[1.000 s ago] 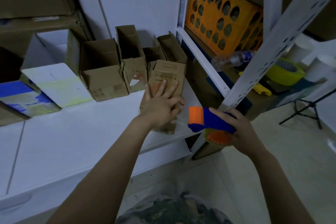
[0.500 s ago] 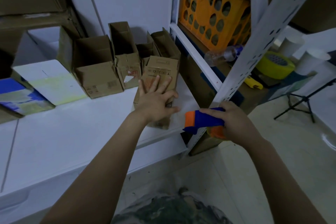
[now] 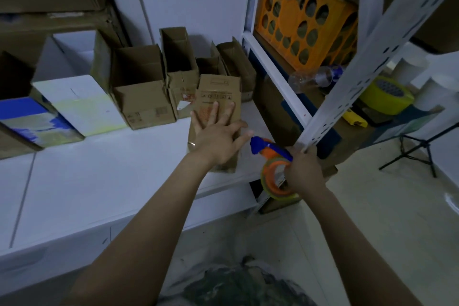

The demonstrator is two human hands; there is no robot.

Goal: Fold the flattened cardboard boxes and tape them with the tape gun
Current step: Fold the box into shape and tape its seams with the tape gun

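My left hand (image 3: 218, 140) lies flat, fingers spread, on the cardboard box (image 3: 218, 109) at the shelf's (image 3: 99, 169) front edge. My right hand (image 3: 304, 171), at its 3 o'clock, grips the tape gun (image 3: 270, 156). If I press unevenly, the box may slide off.

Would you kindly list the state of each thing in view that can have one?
Cardboard box: lying on the table, pressed down by the left hand.
Tape gun: gripped by the right hand, beside the box.
Open boxes: upright, flaps open.
Plastic bottle: lying on its side.
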